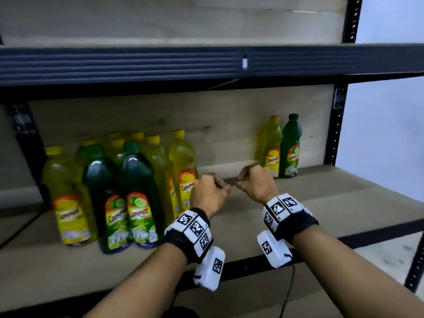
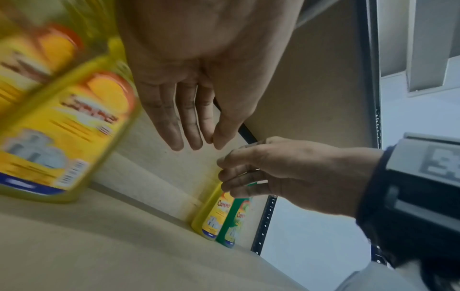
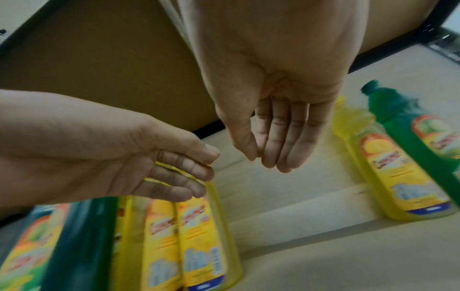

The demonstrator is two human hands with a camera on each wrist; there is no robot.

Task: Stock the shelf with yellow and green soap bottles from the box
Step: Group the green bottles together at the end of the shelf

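Several yellow and green soap bottles stand in a cluster [image 1: 119, 193] at the left of the shelf board [image 1: 309, 210]; the nearest yellow bottle [image 1: 183, 171] is just left of my left hand [image 1: 220, 187]. A yellow bottle [image 1: 271, 145] and a green bottle [image 1: 291, 148] stand as a pair at the back right. My right hand [image 1: 243, 180] hovers beside the left one over the bare middle of the shelf. Both hands hold nothing. The left hand [image 2: 196, 141] and the right hand [image 3: 273, 163] hang with loose, relaxed fingers. The box is out of view.
A dark metal beam [image 1: 160, 65] of the upper shelf runs overhead. A black perforated upright [image 1: 336, 134] bounds the shelf on the right, with a pale wall beyond. A wooden back panel [image 1: 218, 125] closes the rear. Bare board lies between the cluster and the pair.
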